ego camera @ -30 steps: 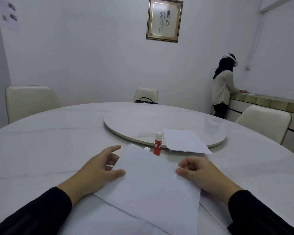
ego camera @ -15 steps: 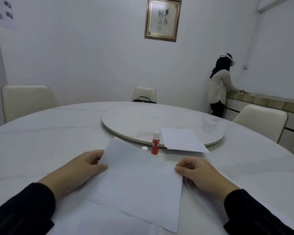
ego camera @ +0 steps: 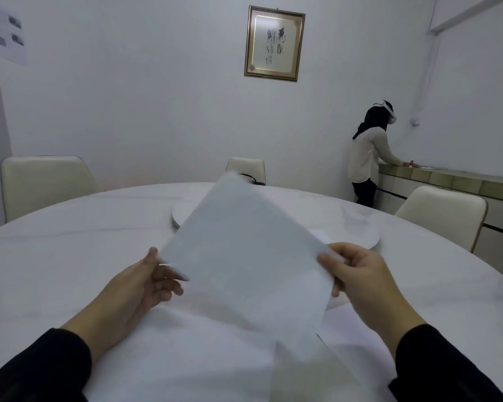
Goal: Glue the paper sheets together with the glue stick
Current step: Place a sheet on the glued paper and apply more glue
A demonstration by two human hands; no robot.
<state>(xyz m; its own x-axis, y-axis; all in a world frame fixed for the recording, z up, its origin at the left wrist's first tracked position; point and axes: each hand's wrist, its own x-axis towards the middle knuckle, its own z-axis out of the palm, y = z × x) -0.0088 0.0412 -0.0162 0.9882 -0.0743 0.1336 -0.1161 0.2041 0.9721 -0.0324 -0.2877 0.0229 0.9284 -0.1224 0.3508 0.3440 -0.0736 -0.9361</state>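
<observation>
1. The raised sheet [ego camera: 253, 262] is motion-blurred, most at its far corner and left edge.
2. It hides the middle of the turntable [ego camera: 360, 227], and whatever stands there cannot be seen.
3. It covers the fingertips of the left hand [ego camera: 140, 288] and right hand [ego camera: 360, 274], so each grip is only partly visible.
4. The lower sheets [ego camera: 186, 358] run off the bottom edge, and their count cannot be told.
5. Both sleeves [ego camera: 35, 369] are cut off at the bottom corners.
6. The writing in the frame [ego camera: 274, 43] is too small to read.

A white paper sheet [ego camera: 244, 256] tilts raised above other sheets [ego camera: 186, 358] lying flat.
</observation>
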